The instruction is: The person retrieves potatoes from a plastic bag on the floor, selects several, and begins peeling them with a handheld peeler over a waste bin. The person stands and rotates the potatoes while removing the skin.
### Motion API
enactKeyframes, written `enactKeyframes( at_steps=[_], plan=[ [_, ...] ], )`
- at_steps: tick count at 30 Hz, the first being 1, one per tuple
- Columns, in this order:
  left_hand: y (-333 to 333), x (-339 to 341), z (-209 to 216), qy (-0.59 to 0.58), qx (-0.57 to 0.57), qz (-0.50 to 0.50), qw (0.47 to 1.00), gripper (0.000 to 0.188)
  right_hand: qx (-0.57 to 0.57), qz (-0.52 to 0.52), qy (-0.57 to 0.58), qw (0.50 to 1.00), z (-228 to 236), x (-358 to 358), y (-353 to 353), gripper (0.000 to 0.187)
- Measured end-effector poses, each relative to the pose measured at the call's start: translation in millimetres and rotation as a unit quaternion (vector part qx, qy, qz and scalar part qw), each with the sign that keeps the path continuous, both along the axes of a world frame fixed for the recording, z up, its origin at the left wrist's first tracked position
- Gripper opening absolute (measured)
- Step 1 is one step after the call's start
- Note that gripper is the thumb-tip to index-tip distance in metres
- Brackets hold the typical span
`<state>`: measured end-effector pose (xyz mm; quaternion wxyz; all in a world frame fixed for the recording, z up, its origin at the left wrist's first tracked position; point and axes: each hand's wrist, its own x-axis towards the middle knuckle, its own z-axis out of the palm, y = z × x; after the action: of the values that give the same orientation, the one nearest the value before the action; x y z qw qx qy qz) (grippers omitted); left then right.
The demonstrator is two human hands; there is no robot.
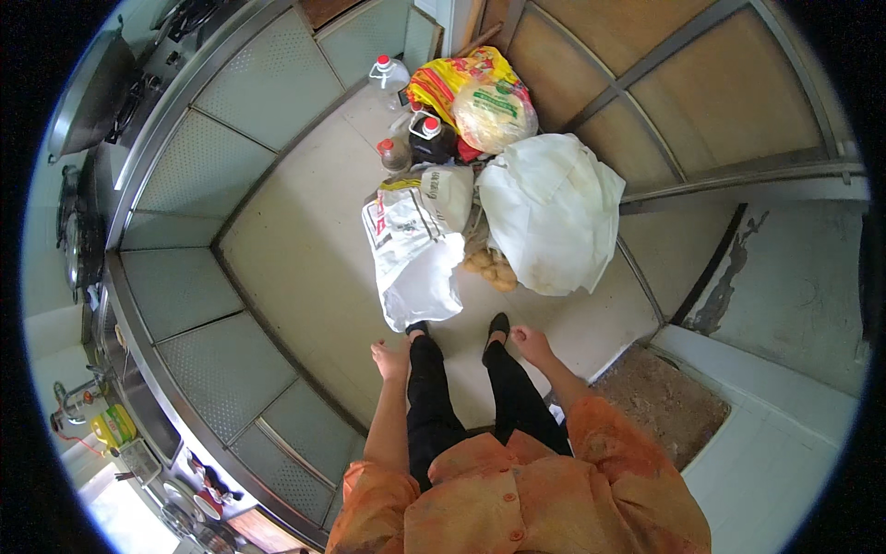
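My left hand [389, 359] hangs beside my left leg, its fingers curled in, with nothing visible in it. On the other side my right hand [529, 343] is loosely curled too, and no object shows in it. Both are apart from the things on the floor. Nearest ahead of them lies a white printed plastic sack [413, 249], its crumpled end by my left shoe. To its right stands a large, full white bag [552, 214]. Several potatoes [491, 270] show between the two, partly hidden by the white bag.
Behind the sacks are a clear jug with a red cap [389, 76], a dark-filled jug [432, 140], a smaller bottle [394, 155], a red-yellow bag [461, 76] and a clear bag of pale food [496, 115]. Cabinets [208, 369] line the left; a brown mat [661, 403] lies right.
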<state>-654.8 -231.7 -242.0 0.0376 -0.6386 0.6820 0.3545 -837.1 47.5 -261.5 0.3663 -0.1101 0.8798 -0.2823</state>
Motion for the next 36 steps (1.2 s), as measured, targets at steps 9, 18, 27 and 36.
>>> enactKeyframes(
  at_steps=[9,18,27,36],
  plan=[
    [-75,-33,-76,-0.028,0.111,0.000,0.993,0.085,-0.058,-0.022,0.119,0.991,-43,-9,-150,0.056],
    [-163,-52,-44,0.099,0.191,0.051,0.975,0.053,-0.018,-0.115,0.135,0.984,-3,-68,-254,0.026],
    [-254,-92,16,0.298,0.235,0.244,0.892,0.041,-0.200,-0.115,0.117,0.966,36,-40,-323,0.012],
    [-306,-162,85,0.496,0.250,0.161,0.816,0.063,-0.412,-0.035,-0.124,0.902,85,-73,-464,0.046]
  ],
)
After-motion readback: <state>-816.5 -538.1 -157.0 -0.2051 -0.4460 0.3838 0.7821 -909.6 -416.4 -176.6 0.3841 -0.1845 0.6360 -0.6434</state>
